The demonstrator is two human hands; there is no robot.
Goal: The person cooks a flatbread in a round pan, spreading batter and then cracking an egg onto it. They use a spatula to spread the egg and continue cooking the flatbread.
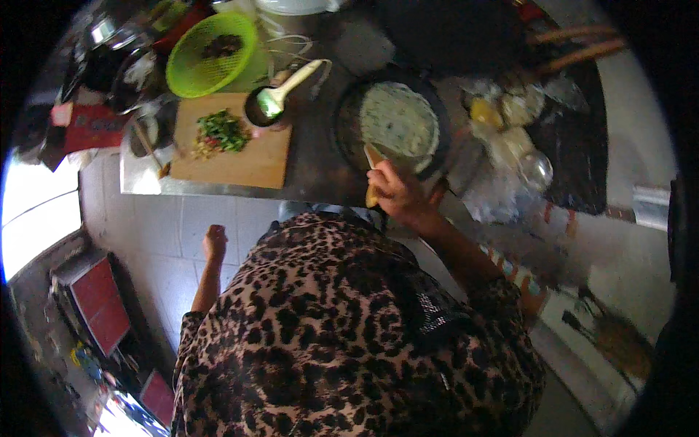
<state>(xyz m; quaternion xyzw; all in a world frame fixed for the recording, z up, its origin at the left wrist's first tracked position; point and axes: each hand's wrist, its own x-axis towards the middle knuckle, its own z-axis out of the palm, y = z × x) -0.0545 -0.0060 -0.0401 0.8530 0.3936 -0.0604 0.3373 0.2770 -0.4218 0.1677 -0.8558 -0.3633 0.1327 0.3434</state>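
Note:
My right hand [397,192] is closed round a spatula [373,157] with a light-coloured blade, whose tip meets the near left edge of a pale flatbread or pancake [400,121]. That round lies in a dark round pan [347,130]. My left hand [215,240] hangs below the counter's front edge, its fingers curled; nothing shows in it. On a wooden cutting board [262,164] lie chopped greens [223,130] with small red and yellowish bits. A brush [292,84] with a pale handle rests across a small dark bowl [255,112] at the board's back right corner.
A green plastic colander [183,65] with dark contents stands behind the board. A container [143,143] with a wooden-handled tool sits at its left. Right of the pan are clear plastic bags [505,142], some with food. A dark wok-like vessel [458,33] is behind; red cabinet doors [101,306] are lower left.

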